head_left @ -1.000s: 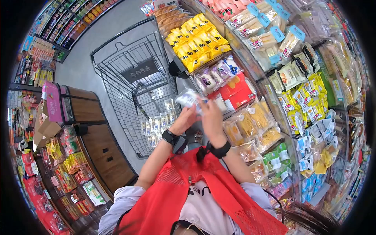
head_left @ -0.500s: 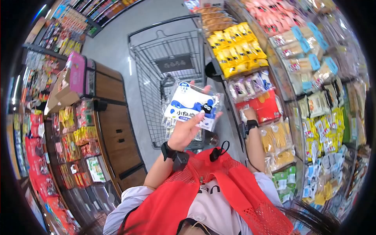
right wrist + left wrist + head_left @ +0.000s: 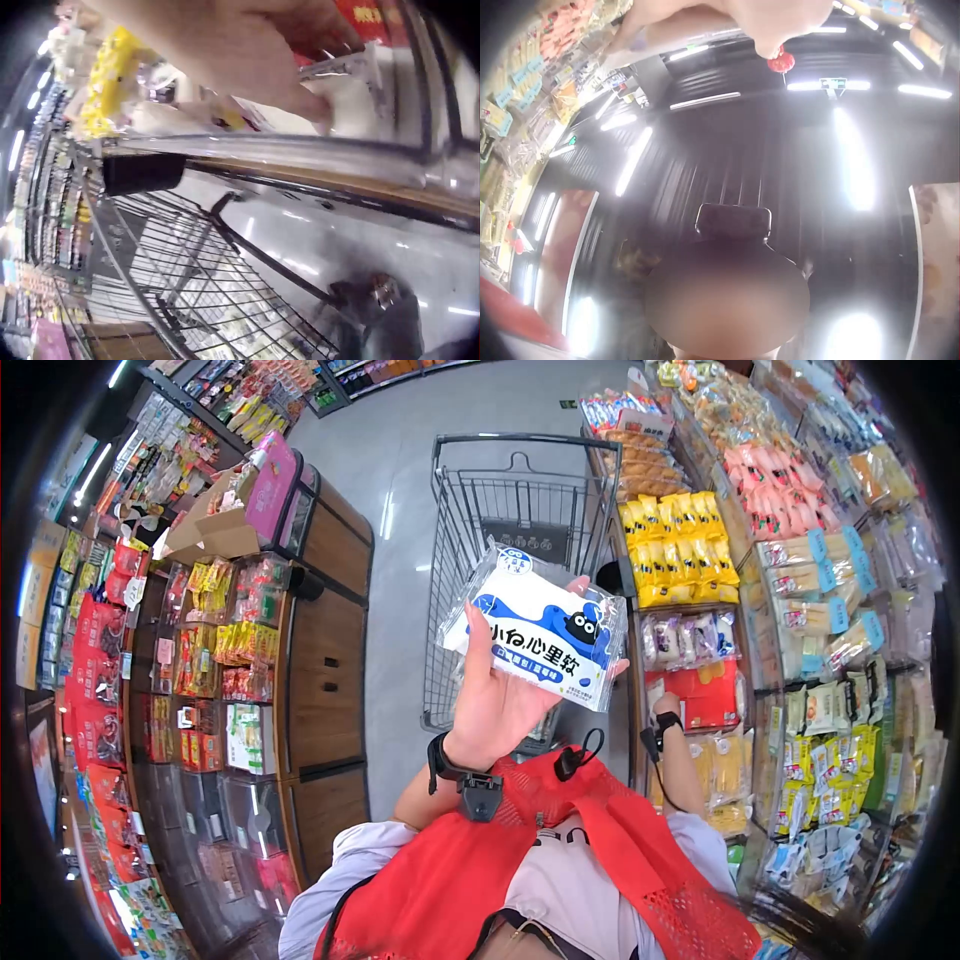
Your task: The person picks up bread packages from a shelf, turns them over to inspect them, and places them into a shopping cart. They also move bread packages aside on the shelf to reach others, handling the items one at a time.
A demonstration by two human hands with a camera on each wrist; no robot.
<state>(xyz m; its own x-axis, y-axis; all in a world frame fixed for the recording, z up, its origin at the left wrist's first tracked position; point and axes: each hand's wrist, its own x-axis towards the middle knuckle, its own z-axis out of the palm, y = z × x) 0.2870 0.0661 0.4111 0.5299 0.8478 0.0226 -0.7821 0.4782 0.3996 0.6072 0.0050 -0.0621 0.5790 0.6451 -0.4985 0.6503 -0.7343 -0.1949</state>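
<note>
On my upturned left hand (image 3: pixel 490 715) lies a clear-wrapped packet of bread (image 3: pixel 545 625) with a white, blue-patterned label, the thumb over its front edge and the fingers behind it. My right hand (image 3: pixel 664 706) is down in a shelf bin, beside a red card (image 3: pixel 705 695). Seen from the right wrist, the thumb and fingers of that hand (image 3: pixel 240 60) close around the edge of a white packet (image 3: pixel 352 105) in clear wrap. The left wrist view catches only part of the left hand (image 3: pixel 735 19), against the ceiling.
A wire shopping cart (image 3: pixel 455 510) stands ahead; several white packets (image 3: pixel 262 322) lie in it. Along the right, shelf bins hold yellow packets (image 3: pixel 680 545) and wrapped bread (image 3: pixel 720 770). At left is a wooden cabinet (image 3: pixel 330 690) with snack racks beside it.
The hands were together over a packet; then the right hand went to the shelf bin while the left kept the bread. The view has swung left, and the bread now faces up nearer the camera.
</note>
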